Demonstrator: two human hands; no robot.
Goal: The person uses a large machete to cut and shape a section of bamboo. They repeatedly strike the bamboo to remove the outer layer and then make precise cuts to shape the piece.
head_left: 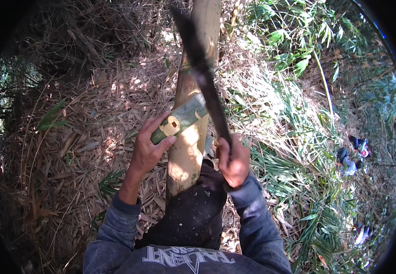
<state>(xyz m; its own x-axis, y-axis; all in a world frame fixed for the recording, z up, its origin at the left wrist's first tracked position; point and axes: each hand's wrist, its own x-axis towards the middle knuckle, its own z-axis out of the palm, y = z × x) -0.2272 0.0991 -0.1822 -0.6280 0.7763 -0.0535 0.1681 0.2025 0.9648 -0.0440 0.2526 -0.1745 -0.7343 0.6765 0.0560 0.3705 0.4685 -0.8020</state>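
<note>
My left hand [146,150] grips the near-left end of a short green bamboo section [187,114], fingers on its far side and thumb near its front edge. The section lies slantwise across a thick pale bamboo pole [183,166]. A rounded patch of its green skin is cut away, with a small dark hole in the middle. In my closed right hand [234,162] is a machete [201,68], its long dark blade pointing up and away over the pole, slightly smeared by motion. The blade hides part of the pole and the section's far end.
My dark-trousered knee [195,205] is against the pole's near end. Dry bamboo leaves [83,182] litter the ground on the left. Green fronds and cut stems [293,182] spread along the right. Several small coloured items [355,155] lie at the far right.
</note>
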